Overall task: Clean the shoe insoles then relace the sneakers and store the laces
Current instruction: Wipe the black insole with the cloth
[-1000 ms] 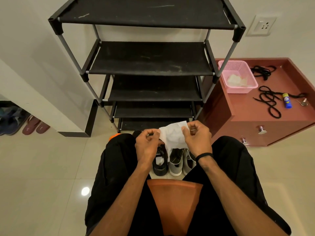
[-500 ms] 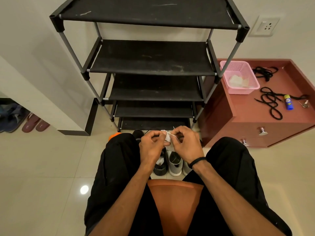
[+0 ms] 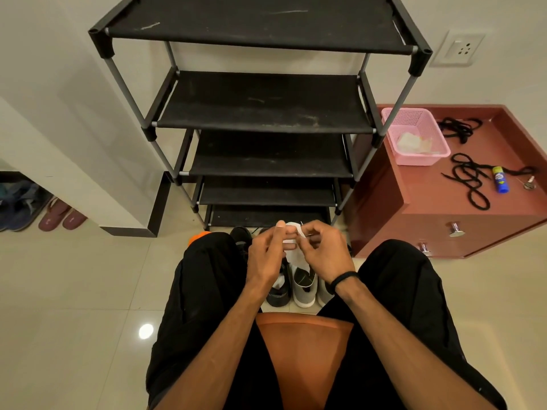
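Both forearms are extended forward between the knees, hands met at centre. Left hand (image 3: 268, 255) is half curled, thumb raised, fingers loosely bent. Right hand (image 3: 324, 253) is pinched at thumb and forefinger; a black band is worn on its wrist.

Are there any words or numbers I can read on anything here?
No text can be read anywhere.
The blue and yellow tube on the red cabinet has a printed label, but it is too small and blurred to read.
The wall socket shows only holes, no writing.
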Available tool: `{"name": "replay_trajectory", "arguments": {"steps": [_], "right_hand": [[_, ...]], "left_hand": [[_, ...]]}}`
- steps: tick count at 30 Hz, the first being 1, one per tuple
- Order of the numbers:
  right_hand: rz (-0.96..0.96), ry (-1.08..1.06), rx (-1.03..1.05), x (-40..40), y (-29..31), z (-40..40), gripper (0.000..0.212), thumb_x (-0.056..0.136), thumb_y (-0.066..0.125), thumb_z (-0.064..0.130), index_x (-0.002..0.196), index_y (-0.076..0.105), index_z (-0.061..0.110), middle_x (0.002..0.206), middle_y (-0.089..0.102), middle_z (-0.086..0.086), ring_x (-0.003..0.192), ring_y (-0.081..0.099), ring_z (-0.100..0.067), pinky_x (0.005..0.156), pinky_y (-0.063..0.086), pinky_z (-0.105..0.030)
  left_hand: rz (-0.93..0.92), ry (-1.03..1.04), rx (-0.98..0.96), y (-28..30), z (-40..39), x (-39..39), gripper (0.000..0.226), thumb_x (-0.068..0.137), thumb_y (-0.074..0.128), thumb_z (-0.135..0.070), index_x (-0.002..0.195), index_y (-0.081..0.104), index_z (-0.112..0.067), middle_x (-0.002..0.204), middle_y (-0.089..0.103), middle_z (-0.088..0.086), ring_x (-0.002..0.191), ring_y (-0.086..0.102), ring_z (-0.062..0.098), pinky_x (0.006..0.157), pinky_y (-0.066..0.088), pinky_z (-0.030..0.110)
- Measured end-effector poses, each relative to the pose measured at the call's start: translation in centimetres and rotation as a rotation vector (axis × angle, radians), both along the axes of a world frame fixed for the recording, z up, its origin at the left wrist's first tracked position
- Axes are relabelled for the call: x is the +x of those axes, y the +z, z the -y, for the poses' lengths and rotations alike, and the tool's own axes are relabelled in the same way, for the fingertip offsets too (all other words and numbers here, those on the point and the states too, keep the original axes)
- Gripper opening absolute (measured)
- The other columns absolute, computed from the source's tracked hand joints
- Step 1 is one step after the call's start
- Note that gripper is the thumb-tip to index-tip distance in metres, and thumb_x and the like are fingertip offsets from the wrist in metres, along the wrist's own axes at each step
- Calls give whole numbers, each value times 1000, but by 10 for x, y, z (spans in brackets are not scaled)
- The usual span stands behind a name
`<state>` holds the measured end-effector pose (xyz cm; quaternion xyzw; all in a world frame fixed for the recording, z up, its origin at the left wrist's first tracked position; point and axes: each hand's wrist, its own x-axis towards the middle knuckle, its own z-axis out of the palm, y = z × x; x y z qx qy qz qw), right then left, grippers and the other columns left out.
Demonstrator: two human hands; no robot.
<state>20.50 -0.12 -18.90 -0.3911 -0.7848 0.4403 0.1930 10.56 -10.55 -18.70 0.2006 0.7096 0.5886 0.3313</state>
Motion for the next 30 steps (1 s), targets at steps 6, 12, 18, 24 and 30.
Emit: {"name": "replay_trajectory", "arguments": {"steps": [6,12,18,24,30], "right_hand": [[-197,-86,-333,2,8,-11,4,94,69,16,94,68,20,77,74,-2,72,71,-16,68,61,-37],[-372,-206,-678,3,16,-17,14,99,63,14,112,64,11,98,78,-10,95,75,-28,77,62,-43],[-449,-378,-746,3,12,-24,12,99,63,12,110,65,9,101,75,-11,88,75,-22,66,58,-31],[-400,-316,-864,5,8,-24,34,93,73,27,119,66,7,111,75,-13,98,74,-24,73,60,-32],[-310,-219,-1087,6,-3,-18,46,81,82,16,121,68,0,117,72,-20,108,71,-32,90,59,-47]], "left_hand": [[58,55,-109,-1,1,-8,50,98,65,-50,141,59,-27,128,64,-10,109,62,2,78,47,14],[371,-185,-45,7,-2,-3,57,93,54,-69,125,70,-25,113,78,3,103,75,21,91,62,38],[330,-158,-40,0,-1,0,25,98,72,-30,110,75,-9,96,81,1,92,77,17,78,62,29],[299,-155,-32,5,0,4,26,94,77,-27,114,73,-11,100,81,4,94,78,18,78,62,28],[175,-168,-18,-3,-1,1,26,98,73,-32,119,71,-17,105,80,1,99,77,15,85,62,33]]}}
